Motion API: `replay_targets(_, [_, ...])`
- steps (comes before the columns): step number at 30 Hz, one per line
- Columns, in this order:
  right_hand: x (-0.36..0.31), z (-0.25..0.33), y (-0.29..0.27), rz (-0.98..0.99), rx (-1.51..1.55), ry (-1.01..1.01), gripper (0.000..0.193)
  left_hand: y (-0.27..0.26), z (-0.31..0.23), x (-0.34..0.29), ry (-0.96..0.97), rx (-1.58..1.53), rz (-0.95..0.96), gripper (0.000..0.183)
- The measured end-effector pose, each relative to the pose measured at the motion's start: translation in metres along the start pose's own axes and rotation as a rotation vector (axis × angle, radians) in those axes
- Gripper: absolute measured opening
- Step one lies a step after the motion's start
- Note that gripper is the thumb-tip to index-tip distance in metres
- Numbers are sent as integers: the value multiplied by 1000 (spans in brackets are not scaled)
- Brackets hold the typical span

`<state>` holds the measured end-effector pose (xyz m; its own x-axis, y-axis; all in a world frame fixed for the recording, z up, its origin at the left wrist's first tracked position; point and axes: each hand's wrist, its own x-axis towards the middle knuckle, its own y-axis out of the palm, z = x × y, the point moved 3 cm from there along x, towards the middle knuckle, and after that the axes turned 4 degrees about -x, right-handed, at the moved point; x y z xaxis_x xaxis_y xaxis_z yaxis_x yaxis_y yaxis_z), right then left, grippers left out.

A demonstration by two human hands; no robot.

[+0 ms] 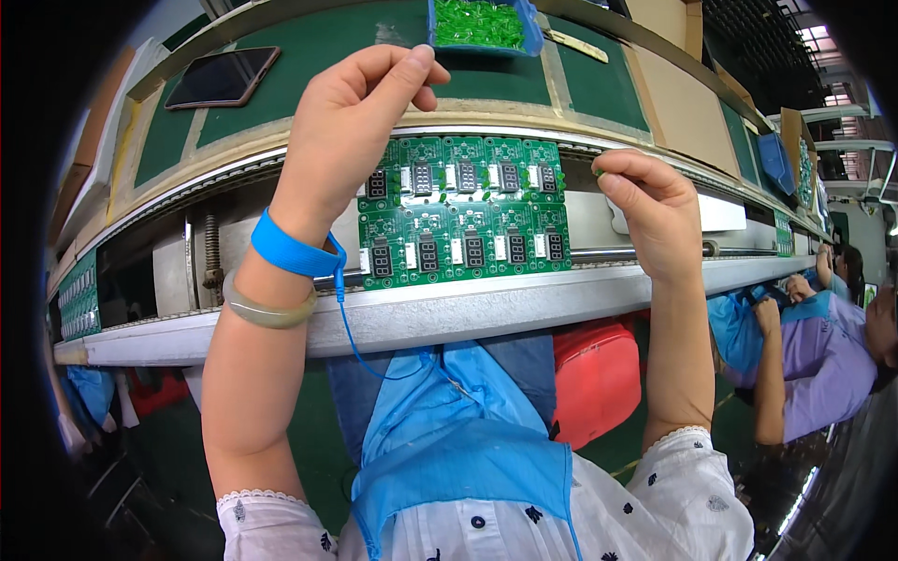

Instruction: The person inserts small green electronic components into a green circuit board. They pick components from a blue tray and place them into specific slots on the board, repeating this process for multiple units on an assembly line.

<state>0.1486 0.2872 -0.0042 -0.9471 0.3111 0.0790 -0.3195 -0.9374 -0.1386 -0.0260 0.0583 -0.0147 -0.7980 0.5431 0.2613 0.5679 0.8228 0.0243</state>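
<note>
A panel of green circuit boards [463, 208] lies across the conveyor rails in front of me. Each board carries a dark digit display and a white connector, and small green LEDs [444, 178] stand along the far row. My left hand [360, 107] is raised over the panel's far left, thumb and fingertips pinched together, just short of a blue bin [533, 33] heaped with green LEDs [477, 23]. Whatever its fingertips hold is hidden. Off the panel's right end, my right hand [655, 206] pinches a tiny green piece, which looks like an LED [599, 173].
A blue wrist strap [285, 248] with a cord and a bangle [267, 309] circle my left forearm. A phone [224, 77] lies on the far shelf. Other board panels sit at far left [79, 294] and right [783, 234]. A co-worker [814, 360] sits at right, near a red stool [599, 383].
</note>
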Motion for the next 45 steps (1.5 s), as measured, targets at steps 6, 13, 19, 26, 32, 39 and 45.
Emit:
replay_targets(6, [-7, -11, -3, -25, -5, 22, 22, 0, 0, 0, 9, 11, 8, 32])
replay_targets(13, [-10, -16, -1, -90, -85, 65, 21, 0, 2, -1, 24, 29, 14, 33])
replay_targets(19, [-11, -21, -5, -79, -416, 95, 16, 1, 2, -1, 35, 36, 25, 32])
replay_targets(26, [-4, -12, 3, -15, -750, -72, 16, 0, 2, 0, 38, 33, 49, 31])
replay_targets(32, [-2, -4, 9, 38, -911, -190, 15, 1, 2, -1, 63, 21, 70, 32])
replay_targets(39, [3, 3, 13, 87, -987, -277, 15, 1, 3, -1, 63, 40, 72, 32])
replay_targets(45, [3, 6, 15, 117, -1035, -280, 14, 1, 3, -1, 58, 38, 66, 31])
